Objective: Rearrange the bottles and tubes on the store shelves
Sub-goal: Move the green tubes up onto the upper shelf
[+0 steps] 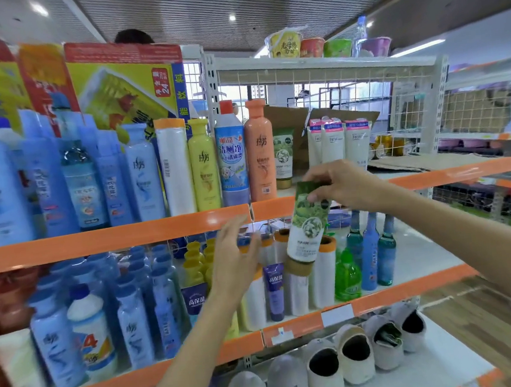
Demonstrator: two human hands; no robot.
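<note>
While the left hand [234, 257] hovers spread, the right hand [339, 185] pinches the green tube [309, 225].

Both arms reach forward; the left hand [234, 257] is raised with fingers straight and spread, holding nothing, while the right hand [339, 185] pinches a green tube [308, 222] by its upper end

Views: one only, head-worn, wide-angle; edges bow outward.
Position: standing in the aisle, close to the shelves [112, 238], within arm's reach.
Facing: forward, roughly level with the upper shelf; ceiling above, lowest shelf below.
Foreground: both forearms enter from the bottom edge.
Overlap: none.
</note>
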